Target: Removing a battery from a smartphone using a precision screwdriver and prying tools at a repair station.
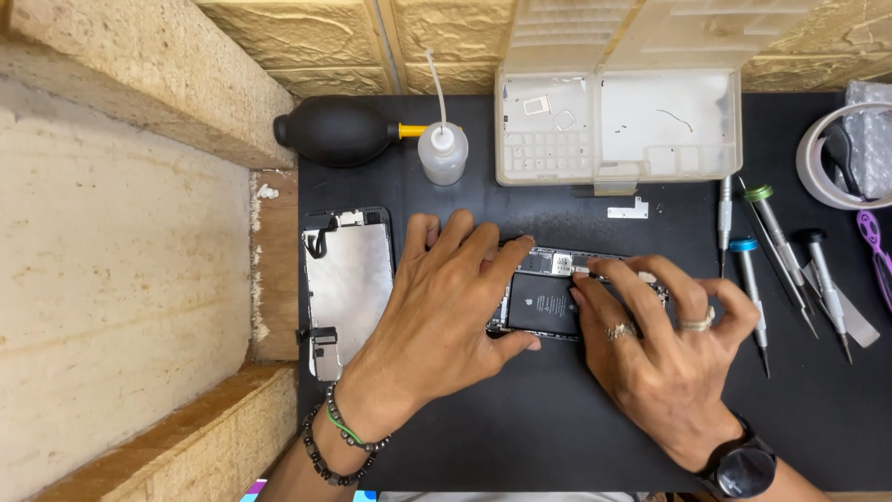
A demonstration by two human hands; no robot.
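An opened phone body [548, 297] with a black battery lies on the black mat [520, 437] in the middle. My left hand [446, 307] rests flat over its left end, fingers spread, thumb along the lower edge. My right hand [664, 353], wearing rings and a black watch, covers the right end; its fingertips press near a small metal part by the phone's top edge. Whether it pinches a tool is hidden. A detached screen panel [348, 288] lies face down to the left.
A black rubber air blower [334, 130], a small clear squeeze bottle [442, 153] and a clear plastic parts box [618, 130] stand at the back. Several screwdrivers [757, 279] and tweezers lie at the right, with a tape roll [836, 158]. A wooden ledge [121, 279] borders the left.
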